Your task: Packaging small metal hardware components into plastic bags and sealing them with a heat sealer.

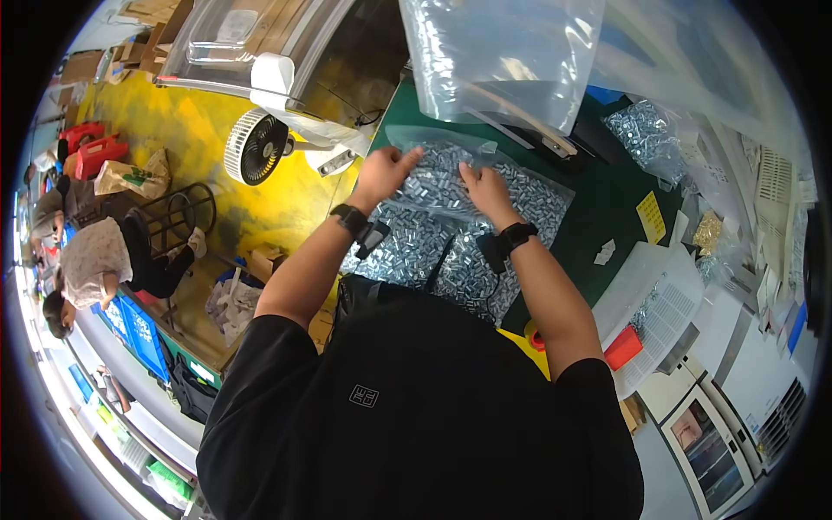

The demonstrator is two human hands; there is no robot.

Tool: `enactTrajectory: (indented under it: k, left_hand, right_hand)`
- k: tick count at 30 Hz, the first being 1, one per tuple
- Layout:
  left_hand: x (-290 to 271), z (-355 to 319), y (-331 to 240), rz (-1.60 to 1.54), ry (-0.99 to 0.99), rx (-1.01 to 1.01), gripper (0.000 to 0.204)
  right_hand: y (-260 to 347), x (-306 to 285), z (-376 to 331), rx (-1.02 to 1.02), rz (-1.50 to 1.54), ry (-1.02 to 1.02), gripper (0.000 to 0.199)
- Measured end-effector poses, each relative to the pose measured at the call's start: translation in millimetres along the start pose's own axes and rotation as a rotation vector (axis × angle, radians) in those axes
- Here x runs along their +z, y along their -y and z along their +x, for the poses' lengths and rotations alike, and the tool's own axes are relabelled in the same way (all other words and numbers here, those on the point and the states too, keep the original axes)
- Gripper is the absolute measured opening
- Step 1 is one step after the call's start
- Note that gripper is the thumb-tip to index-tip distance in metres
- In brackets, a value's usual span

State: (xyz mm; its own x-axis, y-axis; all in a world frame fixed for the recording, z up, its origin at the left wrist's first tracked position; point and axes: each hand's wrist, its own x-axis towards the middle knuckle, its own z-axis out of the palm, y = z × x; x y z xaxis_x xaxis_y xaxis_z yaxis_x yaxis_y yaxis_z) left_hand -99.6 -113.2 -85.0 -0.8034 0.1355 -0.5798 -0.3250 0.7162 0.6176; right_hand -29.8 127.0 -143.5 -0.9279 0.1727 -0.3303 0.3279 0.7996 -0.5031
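Note:
A clear plastic bag (pixel 440 178) full of small silvery metal cylinders lies on the green tabletop in front of me. My left hand (pixel 386 176) grips its left side, thumb along the top. On the right side my right hand (pixel 486 192) has its thumb pressed on the plastic, fingers curled. What the fingers do beneath the bag is hidden. More of the same metal pieces (pixel 468 270) spread under and around the bag, close to my body. Both wrists wear black bands.
A white fan (pixel 253 146) stands beyond the table's left edge. Clear plastic sheeting (pixel 507 56) hangs ahead. On the right are another bag of metal parts (pixel 643 130), a yellow label (pixel 650 217) and a red box (pixel 622 348). A person (pixel 94 260) sits far left.

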Motion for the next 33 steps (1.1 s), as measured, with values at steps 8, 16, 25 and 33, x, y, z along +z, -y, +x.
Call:
enactTrajectory:
  k: [8,16,25,33]
  left_hand:
    - [-10,12,72,0.297,-0.029,0.059,0.067]
    - [-5,23,6,0.134,-0.001,0.225,0.057]
    - [15,4,57,0.215,-0.457,0.422,0.028]
    - [81,-1,-11,0.649,-0.211,0.857,0.073]
  right_hand:
    - [16,20,-39,0.658,1.069,0.479,0.051]
    - [-44,61,-10,0.241,0.524,0.137,0.040]
    - [2,-3,-42,0.384,0.554,0.509,0.037]
    - [2,-30,-49,0.254,0.503,0.582,0.031]
